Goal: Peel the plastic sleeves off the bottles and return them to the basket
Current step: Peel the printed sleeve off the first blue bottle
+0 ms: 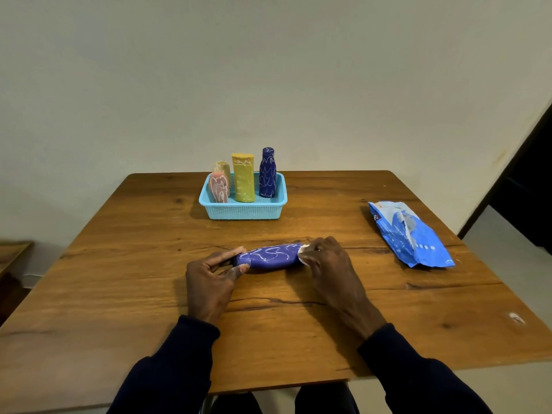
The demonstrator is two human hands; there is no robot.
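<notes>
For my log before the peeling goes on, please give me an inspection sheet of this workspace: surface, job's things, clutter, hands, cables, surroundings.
Surface: wooden table, dark cracks in the grain.
Job's things: purple bottle lies on its side, sleeve on; blue basket holds four sleeved bottles standing: pink bottle, beige bottle, yellow bottle, dark blue bottle.
Clutter: blue packet lies at the table's right.
Hands: left hand pinches the purple bottle's left end; right hand grips its right end, where white shows.
Cables: nothing seen.
Surroundings: plain wall behind; dark opening at right.
</notes>
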